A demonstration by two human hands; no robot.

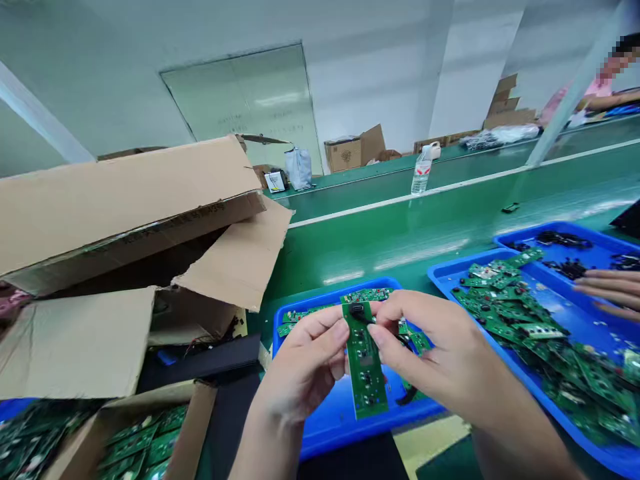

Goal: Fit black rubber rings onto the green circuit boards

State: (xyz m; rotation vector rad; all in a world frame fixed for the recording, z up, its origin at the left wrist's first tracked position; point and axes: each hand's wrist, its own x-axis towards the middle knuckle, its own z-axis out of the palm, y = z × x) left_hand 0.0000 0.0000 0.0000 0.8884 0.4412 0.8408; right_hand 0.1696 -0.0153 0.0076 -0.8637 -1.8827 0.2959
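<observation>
A long green circuit board (366, 367) is upright over a blue tray (340, 427). My left hand (313, 353) is closed on the board's left edge, thumb in front. My right hand (425, 340) pinches a thin black cable (369, 315) beside the board's upper right edge. The cable runs from a black part (357, 309) at the top of the board. Its far side hangs behind my right fingers, and a black end (407, 396) shows low over the tray. More green boards (367, 295) lie in the tray behind my hands.
At right stand a blue tray (435, 270) heaped with boards and another (505, 235) with black parts, a co-worker's hand (613, 290) over it. Open cardboard boxes (130, 193) fill the left; a carton (200, 427) holds boards. A water bottle (421, 172) stands behind.
</observation>
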